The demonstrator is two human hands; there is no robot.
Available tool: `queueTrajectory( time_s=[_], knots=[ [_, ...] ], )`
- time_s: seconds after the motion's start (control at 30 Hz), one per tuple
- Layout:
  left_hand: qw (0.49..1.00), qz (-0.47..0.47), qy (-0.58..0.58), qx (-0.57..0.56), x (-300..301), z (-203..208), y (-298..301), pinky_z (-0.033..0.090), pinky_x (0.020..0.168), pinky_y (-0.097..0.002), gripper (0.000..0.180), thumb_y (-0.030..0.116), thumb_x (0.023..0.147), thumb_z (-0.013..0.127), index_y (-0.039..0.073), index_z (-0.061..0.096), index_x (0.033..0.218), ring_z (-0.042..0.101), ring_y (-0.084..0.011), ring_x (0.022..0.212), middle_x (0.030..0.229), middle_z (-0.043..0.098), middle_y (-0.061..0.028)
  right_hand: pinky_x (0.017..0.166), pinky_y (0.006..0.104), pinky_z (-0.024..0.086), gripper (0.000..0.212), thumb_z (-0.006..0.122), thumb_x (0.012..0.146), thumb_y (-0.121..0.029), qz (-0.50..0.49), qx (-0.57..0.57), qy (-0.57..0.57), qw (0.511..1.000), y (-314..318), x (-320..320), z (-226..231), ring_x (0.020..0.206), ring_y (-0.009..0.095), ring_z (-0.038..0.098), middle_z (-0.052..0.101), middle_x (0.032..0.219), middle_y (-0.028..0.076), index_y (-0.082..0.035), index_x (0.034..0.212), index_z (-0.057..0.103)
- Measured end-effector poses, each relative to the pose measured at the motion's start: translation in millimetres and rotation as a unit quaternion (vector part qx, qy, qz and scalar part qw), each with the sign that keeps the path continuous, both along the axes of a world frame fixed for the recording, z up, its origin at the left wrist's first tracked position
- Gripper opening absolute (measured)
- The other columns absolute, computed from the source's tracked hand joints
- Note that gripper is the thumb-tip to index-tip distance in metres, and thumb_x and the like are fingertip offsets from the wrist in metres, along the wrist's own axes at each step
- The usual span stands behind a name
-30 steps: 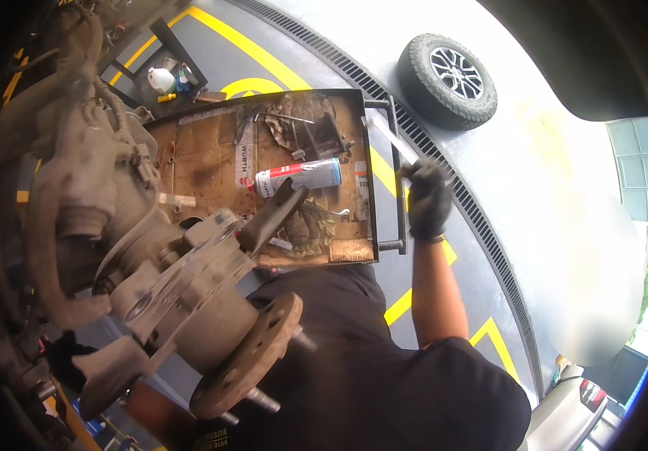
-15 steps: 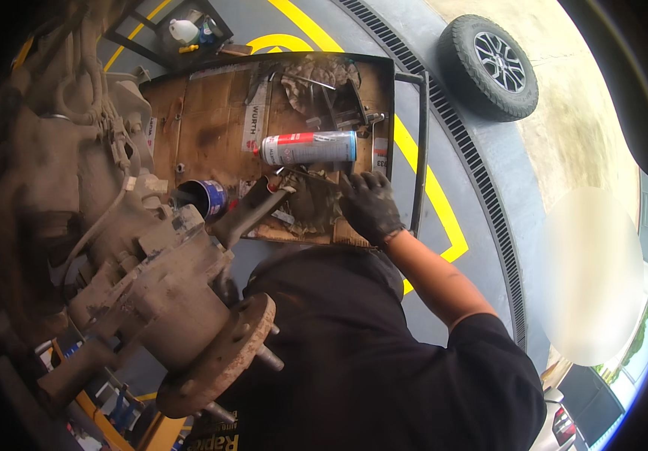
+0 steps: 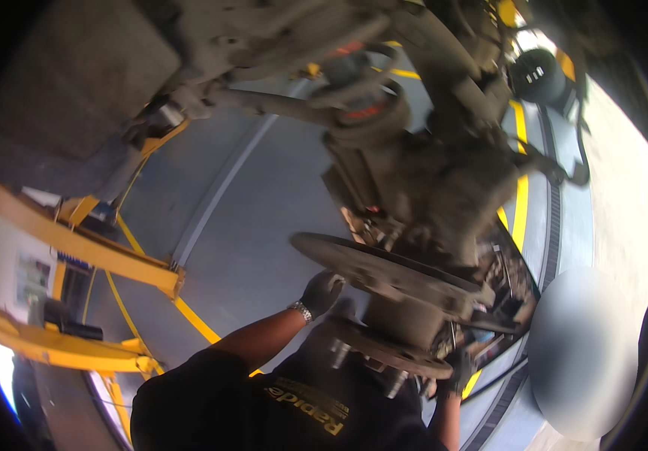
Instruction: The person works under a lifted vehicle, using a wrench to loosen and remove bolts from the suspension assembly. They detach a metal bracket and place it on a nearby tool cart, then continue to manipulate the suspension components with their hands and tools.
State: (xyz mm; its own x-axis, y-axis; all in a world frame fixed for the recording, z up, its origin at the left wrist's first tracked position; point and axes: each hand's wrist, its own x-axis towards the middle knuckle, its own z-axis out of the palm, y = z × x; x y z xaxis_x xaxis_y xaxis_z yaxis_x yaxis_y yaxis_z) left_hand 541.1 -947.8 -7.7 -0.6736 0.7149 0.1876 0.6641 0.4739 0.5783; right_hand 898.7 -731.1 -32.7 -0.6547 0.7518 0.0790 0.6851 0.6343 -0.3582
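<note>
A rusty wheel hub [image 3: 406,319] with a studded flange [image 3: 391,353] fills the middle, in front of my chest. Behind it is a wide, thin round backing plate [image 3: 354,259]. My left hand [image 3: 321,293], in a dark glove, has its fingers curled by the plate's lower left edge; whether it touches the plate is not clear. My right hand [image 3: 459,372], also gloved, is low beside the right end of the flange. Its fingers are blurred and partly hidden, so its grip does not show.
Above the hub are a coil spring [image 3: 369,105] and dirty axle parts. A tray [image 3: 523,282] with tools and clutter lies partly hidden behind the hub at right. Yellow lift arms [image 3: 83,244] reach in from the left. A wheel [image 3: 538,75] is at the far right.
The view has swung left from the tray to the hub. My right hand has left the tray, where it was near a spray can, and is now by the flange. My left hand has come into view.
</note>
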Motion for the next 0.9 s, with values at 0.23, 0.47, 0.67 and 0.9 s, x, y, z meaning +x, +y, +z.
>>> queueTrajectory(
  time_s=[0.23,0.47,0.67,0.9],
  knots=[
    [0.960,0.218,-0.002,0.178,-112,47,-69,0.050,0.079,-0.0384,0.024,0.021,0.087,0.057,0.007,0.064,0.105,0.062,-0.0290,0.087,0.099,0.064,-0.0137,0.068,0.0395,0.047,0.026,0.058,0.080,-0.028,-0.187,-0.308,0.403,0.841,-29,22,-39,0.072,0.026,0.057,0.053,0.071,0.008,-0.003,0.086,0.061],
    [0.925,0.236,0.046,0.295,-188,165,-96,0.051,0.074,-0.0275,0.024,0.017,0.085,0.064,0.002,0.062,0.104,0.062,-0.0125,0.080,0.095,0.066,-0.0068,0.068,0.0374,0.047,0.028,0.058,0.081,-0.028,-0.268,-0.269,0.396,0.836,-43,19,-32,0.072,0.024,0.057,0.053,0.073,0.008,-0.003,0.093,0.060],
    [0.971,0.100,-0.088,0.200,-183,157,-70,0.052,0.069,-0.0266,0.020,0.016,0.085,0.065,0.004,0.063,0.102,0.064,-0.0124,0.076,0.087,0.067,-0.0059,0.067,0.0356,0.047,0.029,0.057,0.082,-0.029,-0.321,-0.247,0.388,0.828,-64,13,-9,0.072,0.022,0.057,0.053,0.075,0.007,-0.004,0.099,0.059],
    [0.997,-0.072,0.002,0.030,-226,28,7,0.050,0.073,-0.0422,0.018,0.021,0.083,0.060,0.006,0.062,0.093,0.062,-0.0296,0.080,0.085,0.064,-0.0135,0.067,0.0335,0.047,0.032,0.057,0.084,-0.029,-0.364,-0.225,0.383,0.818,-89,14,15,0.072,0.019,0.056,0.053,0.077,0.007,-0.005,0.106,0.059]
  ],
)
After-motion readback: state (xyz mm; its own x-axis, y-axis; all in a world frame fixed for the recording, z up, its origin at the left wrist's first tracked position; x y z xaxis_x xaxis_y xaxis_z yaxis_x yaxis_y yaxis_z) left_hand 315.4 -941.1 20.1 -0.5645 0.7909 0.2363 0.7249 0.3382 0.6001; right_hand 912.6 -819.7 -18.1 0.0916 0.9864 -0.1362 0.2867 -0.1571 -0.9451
